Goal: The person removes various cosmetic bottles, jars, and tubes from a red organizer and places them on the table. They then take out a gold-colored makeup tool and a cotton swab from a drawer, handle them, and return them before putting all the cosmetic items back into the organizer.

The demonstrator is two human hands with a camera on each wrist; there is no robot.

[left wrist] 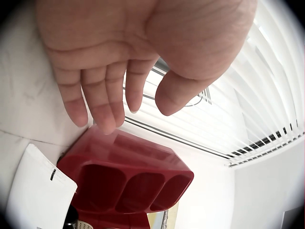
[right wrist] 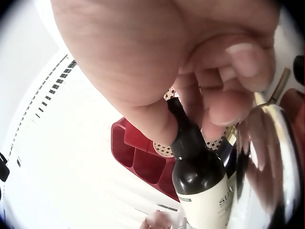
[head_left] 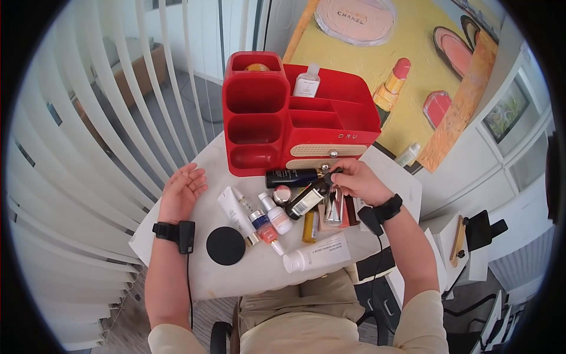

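Note:
My right hand (head_left: 356,179) pinches the black neck and cap of a dark bottle (right wrist: 200,176) with a cream label, thumb on one side and fingers on the other. In the head view this bottle is tilted among the cosmetics, its label end toward the lower left. Close beside it are a dark blue bottle (head_left: 287,178), a shiny silver tube (head_left: 333,213) and a small yellow bottle (head_left: 310,227). Over the table's left side my left hand (head_left: 183,189) holds nothing, palm up with fingers loosely bent. A white tube (head_left: 232,205) lies nearest to it.
A red organizer (head_left: 318,138) with compartments and two woven-front drawers stands at the back; a clear bottle (head_left: 307,84) sits in it. A black round disc (head_left: 226,246), pink bottle (head_left: 277,216) and white bottle (head_left: 321,253) lie in front. Vertical blinds (head_left: 106,118) hang at left.

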